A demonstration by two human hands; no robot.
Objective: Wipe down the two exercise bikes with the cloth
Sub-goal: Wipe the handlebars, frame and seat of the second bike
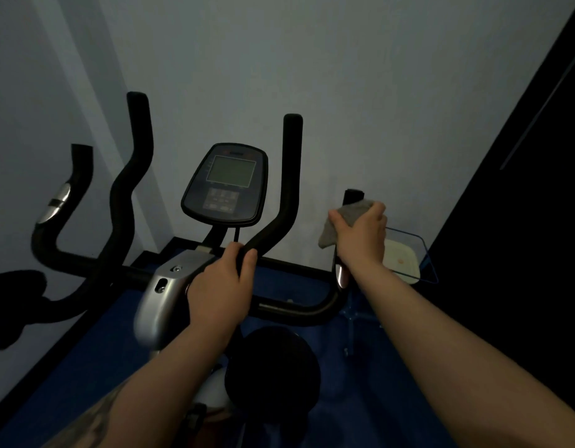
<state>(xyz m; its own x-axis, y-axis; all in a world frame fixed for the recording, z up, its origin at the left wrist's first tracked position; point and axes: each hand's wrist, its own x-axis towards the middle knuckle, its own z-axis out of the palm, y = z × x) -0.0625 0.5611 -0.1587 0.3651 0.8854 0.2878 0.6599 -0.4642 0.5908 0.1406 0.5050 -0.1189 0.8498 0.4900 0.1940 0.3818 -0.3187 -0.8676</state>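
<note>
**Wiping in progress on the near bike's right-hand grip**

Forearms enter from the bottom edge, one on each side of the black saddle (273,376), and reach up to the handlebars of the near bike (163,295). At far left, part of a handlebar (53,221) with a silver sensor plate shows against the wall; whether it belongs to this bike or to a second one cannot be told, and no second frame or saddle is in view. Left of centre, the left hand (221,286) is curled around the base of an inner upright bar, apparently steadying the machine. Above it sits the console (226,184), its screen blank. To the right, the right hand (360,237) clamps the grey cloth (344,221) around the outer right grip (352,197), whose black tip stands clear above the fingers. Just beyond is a small glass side table (425,253) carrying a pale dish.

Judged from this arrangement, the task is at an early or middle stage: one grip is under the cloth, and nothing shows which other surfaces are done. The console, remaining bars, saddle and frame probably remain, as does the whole second bike.
</note>
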